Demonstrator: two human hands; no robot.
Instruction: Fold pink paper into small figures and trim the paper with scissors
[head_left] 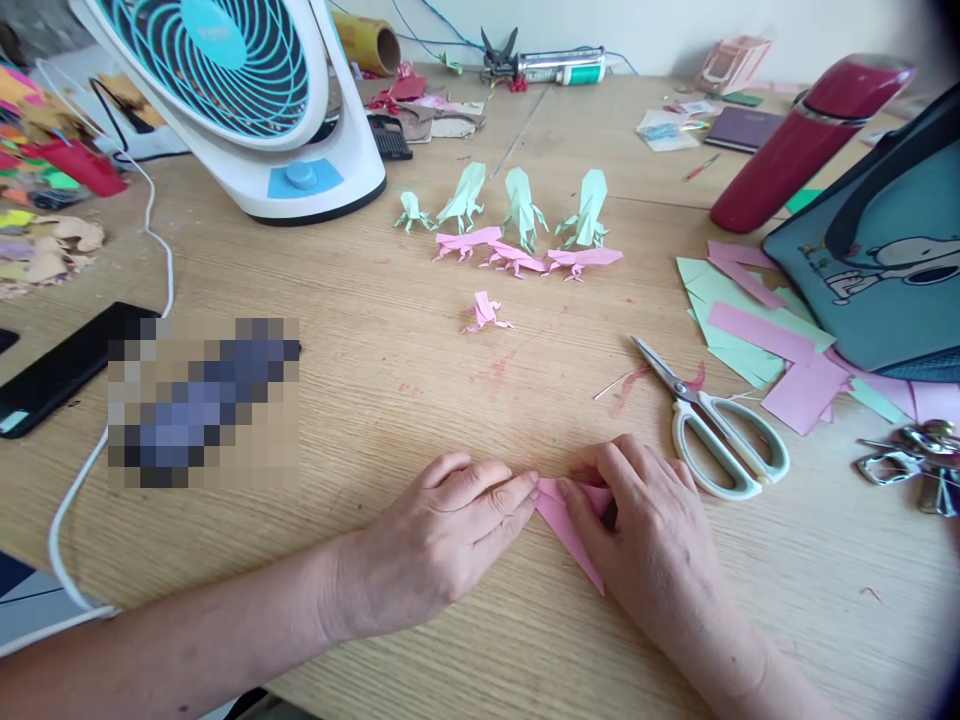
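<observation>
A folded piece of pink paper (564, 522) lies on the wooden table in front of me, its pointed end toward me. My right hand (652, 545) is closed over its right side, with thumb and fingers pinching it and hiding part of it. At the upper left corner, the fingers of my left hand (446, 535) are pressed together, their tips on the paper. Scissors (697, 410) with white handles rest just beyond my right hand. Farther off, a small pink origami figure (486, 311) stands alone, behind it several pink origami figures (514, 258) and several green ones (523, 205).
Green and pink paper pieces (806, 345) lie at the right beside a teal bag (885, 240) and a red flask (810, 145). Keys (919, 460) sit near the right edge. On the left are a fan (300, 180), a white cable (75, 510) and a black phone (75, 365).
</observation>
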